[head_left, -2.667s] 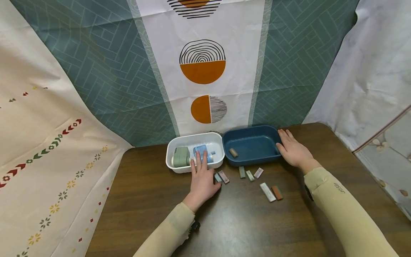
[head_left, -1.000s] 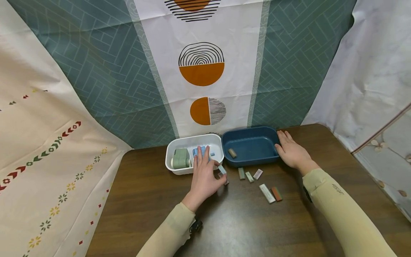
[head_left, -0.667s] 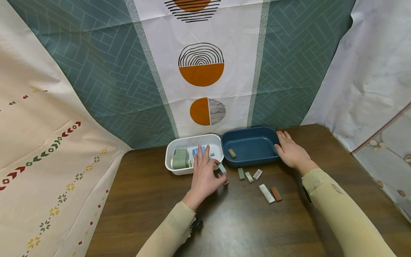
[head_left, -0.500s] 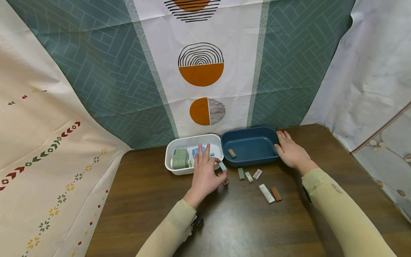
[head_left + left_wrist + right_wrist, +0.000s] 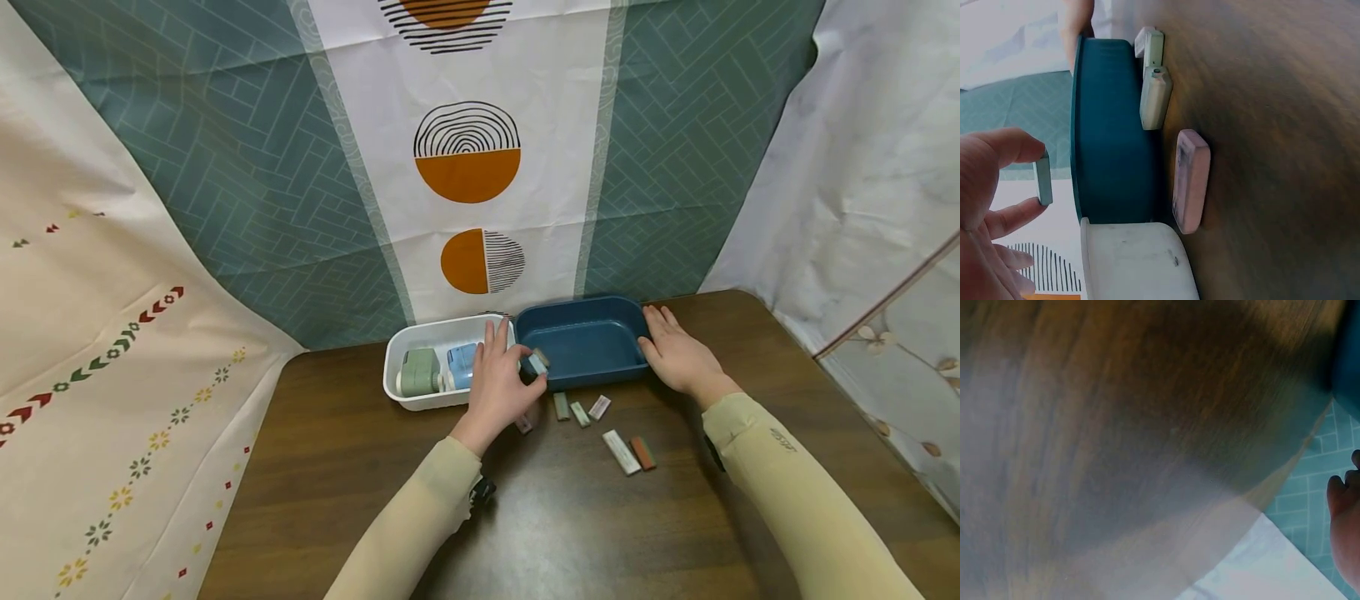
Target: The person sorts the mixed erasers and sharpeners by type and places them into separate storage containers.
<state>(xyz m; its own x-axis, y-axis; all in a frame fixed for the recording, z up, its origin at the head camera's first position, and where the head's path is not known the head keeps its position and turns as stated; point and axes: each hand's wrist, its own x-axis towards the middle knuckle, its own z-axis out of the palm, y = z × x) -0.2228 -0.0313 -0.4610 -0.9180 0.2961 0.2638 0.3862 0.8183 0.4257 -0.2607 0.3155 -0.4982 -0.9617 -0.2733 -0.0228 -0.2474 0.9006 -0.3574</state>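
Pinching the pale blue block (image 5: 1043,180) end to end along its long axis, the left hand (image 5: 495,385) has a narrow grip, seemingly above the navy tray's (image 5: 600,342) left end; the straight-fingered right hand (image 5: 678,354) rests beside the opposite end.

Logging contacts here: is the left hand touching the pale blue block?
Touching: in the left wrist view, the left hand pinches the pale blue block, thumb and finger meeting its opposite ends.
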